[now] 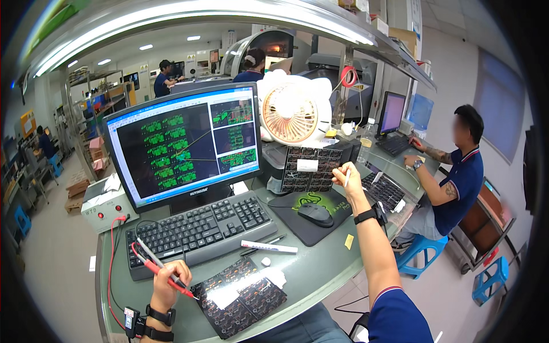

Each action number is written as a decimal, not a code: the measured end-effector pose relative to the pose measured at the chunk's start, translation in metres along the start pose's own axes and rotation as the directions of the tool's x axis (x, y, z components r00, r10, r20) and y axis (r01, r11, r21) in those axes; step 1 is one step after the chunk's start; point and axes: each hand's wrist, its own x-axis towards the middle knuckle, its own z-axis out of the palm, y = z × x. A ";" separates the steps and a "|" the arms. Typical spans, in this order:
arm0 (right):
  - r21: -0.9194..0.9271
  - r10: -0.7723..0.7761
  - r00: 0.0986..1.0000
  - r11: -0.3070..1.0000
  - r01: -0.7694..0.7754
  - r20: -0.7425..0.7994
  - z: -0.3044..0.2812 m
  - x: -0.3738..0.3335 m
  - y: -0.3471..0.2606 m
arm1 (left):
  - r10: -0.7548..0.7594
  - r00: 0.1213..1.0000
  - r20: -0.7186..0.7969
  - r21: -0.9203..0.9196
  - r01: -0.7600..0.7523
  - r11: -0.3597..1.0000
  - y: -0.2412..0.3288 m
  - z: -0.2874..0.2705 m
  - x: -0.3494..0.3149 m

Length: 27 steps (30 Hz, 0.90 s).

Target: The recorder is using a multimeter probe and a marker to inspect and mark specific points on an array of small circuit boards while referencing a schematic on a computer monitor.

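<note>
Your left hand (167,283), low at the left of the bench, is curled snugly around two test probes, a red probe (186,292) and a grey-and-black probe (150,251); the red one's tip lies at the left edge of a dark circuit-board panel (243,300), which rests flat on the bench (320,277) near you, glare whitening its middle. Your right hand (350,180), raised farther out, pinches a slim white item (347,178) between closed fingers, just beside the right edge of an upright panel (311,170) bearing a white label; you cannot tell whether they touch. Between you and the monitor (186,143) sits a black keyboard (200,230), with a white marker (269,247) in front of it. A black mouse (315,215) rests on its dark mouse pad (291,227), below the upright panel.
</note>
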 end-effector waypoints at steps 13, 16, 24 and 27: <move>-0.063 0.081 0.996 0.995 -0.079 0.026 -0.006 0.003 0.042 | -0.066 0.997 -0.028 0.058 0.067 0.996 -0.004 0.000 0.004; -0.076 0.109 0.994 0.991 -0.108 0.010 -0.006 0.002 0.043 | -0.071 0.997 -0.036 0.076 0.074 0.994 -0.005 0.000 0.001; -0.352 -0.119 0.976 0.935 0.048 -0.184 -0.009 -0.004 0.033 | -0.175 0.977 -0.120 0.244 0.200 0.949 0.001 -0.011 0.001; -0.329 -0.210 0.973 0.929 0.168 -0.096 -0.002 -0.020 -0.003 | -0.382 0.924 -0.034 0.177 0.382 0.907 0.014 -0.014 0.007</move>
